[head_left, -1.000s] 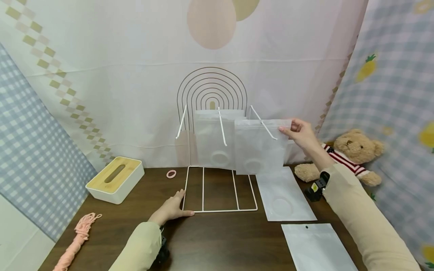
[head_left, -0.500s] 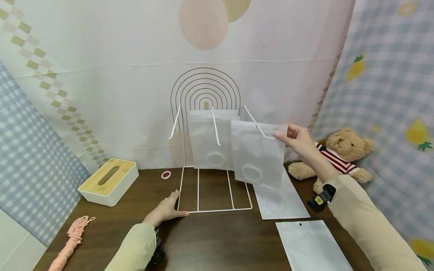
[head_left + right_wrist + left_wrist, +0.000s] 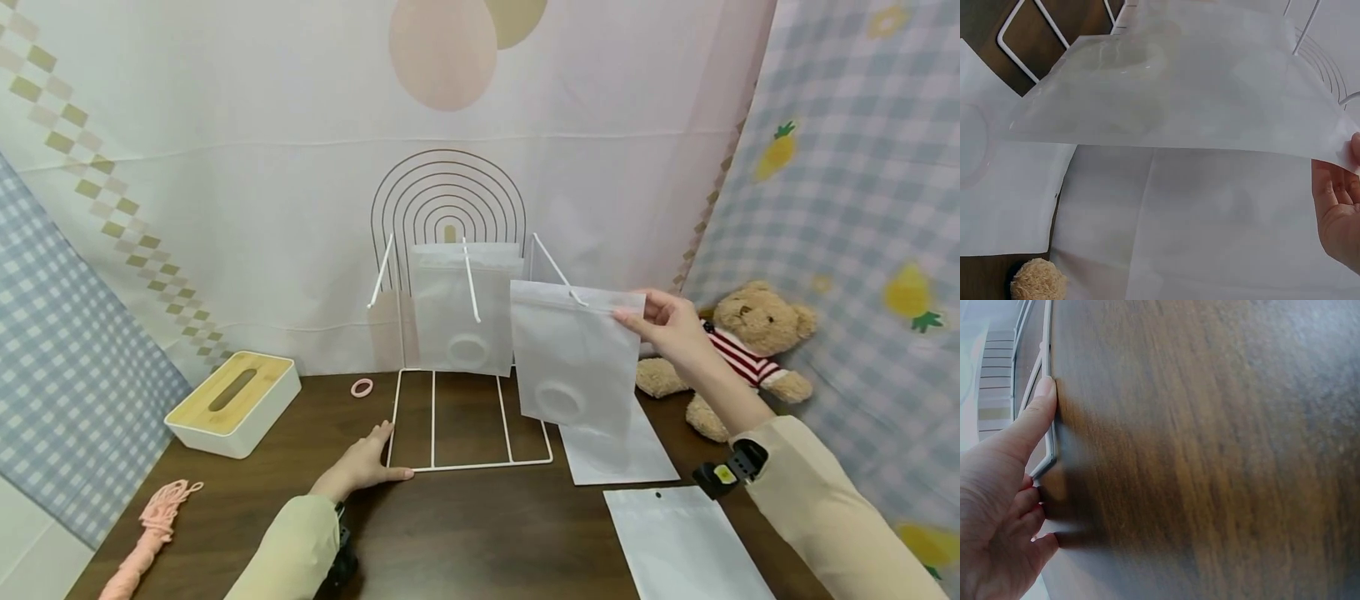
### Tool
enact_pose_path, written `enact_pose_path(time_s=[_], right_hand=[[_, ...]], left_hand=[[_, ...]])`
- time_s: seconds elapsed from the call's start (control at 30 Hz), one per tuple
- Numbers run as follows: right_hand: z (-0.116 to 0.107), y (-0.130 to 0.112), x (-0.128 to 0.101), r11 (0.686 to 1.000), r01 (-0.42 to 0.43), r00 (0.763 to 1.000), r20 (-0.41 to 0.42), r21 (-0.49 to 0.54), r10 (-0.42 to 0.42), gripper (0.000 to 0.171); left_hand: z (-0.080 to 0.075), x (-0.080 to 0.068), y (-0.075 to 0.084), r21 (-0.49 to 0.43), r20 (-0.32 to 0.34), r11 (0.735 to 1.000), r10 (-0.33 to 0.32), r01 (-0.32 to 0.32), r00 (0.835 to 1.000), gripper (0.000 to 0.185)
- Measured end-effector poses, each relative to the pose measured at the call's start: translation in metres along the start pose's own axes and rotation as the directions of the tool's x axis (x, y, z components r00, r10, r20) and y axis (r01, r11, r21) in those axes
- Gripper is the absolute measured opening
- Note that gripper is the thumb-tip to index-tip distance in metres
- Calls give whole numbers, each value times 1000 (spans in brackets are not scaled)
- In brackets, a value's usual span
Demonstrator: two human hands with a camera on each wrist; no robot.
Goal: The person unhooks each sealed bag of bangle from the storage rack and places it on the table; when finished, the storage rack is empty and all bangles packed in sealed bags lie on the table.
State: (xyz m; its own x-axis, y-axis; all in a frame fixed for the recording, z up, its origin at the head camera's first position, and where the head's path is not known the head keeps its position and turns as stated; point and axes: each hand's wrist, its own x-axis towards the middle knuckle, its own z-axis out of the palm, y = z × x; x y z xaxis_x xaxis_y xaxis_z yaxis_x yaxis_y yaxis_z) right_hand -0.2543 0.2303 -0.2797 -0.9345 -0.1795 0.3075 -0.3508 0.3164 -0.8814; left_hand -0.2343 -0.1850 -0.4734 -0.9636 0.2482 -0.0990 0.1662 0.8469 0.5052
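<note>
Right hand (image 3: 663, 321): pinching the top right corner of 1 frosted white zip pouch (image 3: 573, 358), thumb in front, fingers behind; pouch hanging to the left of and below the hand, upper edge meeting the tip of the rightmost prong of the white wire rack (image 3: 468, 400).

Pouch, handling: looking thin, light and limp, sagging from the single pinch; film likely slick and prone to swinging or creasing; sealed top strip likely the stiffest place to grip, close beside the hang hole rather than at the far corner. A round outline is showing through the lower half; contents not discernible.

Left hand (image 3: 363, 467): lying flat on the dark wooden table (image 3: 465, 533), fingers straight, thumb pressing along the front left corner of the rack base (image 3: 1047, 425).

Further left of the right hand: 1 pouch already hanging (image 3: 465, 308) on the middle prong.
Below the right hand: 2 more pouches lying flat (image 3: 678, 542).
Just right of the right hand: teddy bear in striped jumper (image 3: 742, 346).
Left of the left hand: bamboo-lidded tissue box (image 3: 232, 400), pink hair tie (image 3: 362, 387), pink cord (image 3: 150, 542).
</note>
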Motion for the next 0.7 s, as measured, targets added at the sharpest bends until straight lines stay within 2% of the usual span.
enact_pose_path(time_s=[0.23, 0.37, 0.47, 0.6, 0.7], right_hand=[[-1, -6, -16, 996, 90, 995, -49, 24, -89, 3], [-2, -12, -22, 983, 134, 991, -47, 129, -129, 5], [-3, -17, -25, 970, 138, 990, -39, 200, -133, 7], [-1, -21, -33, 969, 128, 992, -47, 212, -121, 16], [5, -21, -42, 969, 112, 994, -22, 219, -110, 16]], left_hand=[[-1, -2, -1, 1, 3, 1000, -2, 2, 1000, 94], [-2, -2, -3, 4, 6, 1000, -4, 4, 1000, 94], [-2, -1, -4, 4, 7, 1000, -4, 4, 1000, 95], [-2, 0, -3, 2, 10, 1000, 4, -4, 1000, 95], [0, 1, -2, 3, 12, 1000, 8, -8, 1000, 95]])
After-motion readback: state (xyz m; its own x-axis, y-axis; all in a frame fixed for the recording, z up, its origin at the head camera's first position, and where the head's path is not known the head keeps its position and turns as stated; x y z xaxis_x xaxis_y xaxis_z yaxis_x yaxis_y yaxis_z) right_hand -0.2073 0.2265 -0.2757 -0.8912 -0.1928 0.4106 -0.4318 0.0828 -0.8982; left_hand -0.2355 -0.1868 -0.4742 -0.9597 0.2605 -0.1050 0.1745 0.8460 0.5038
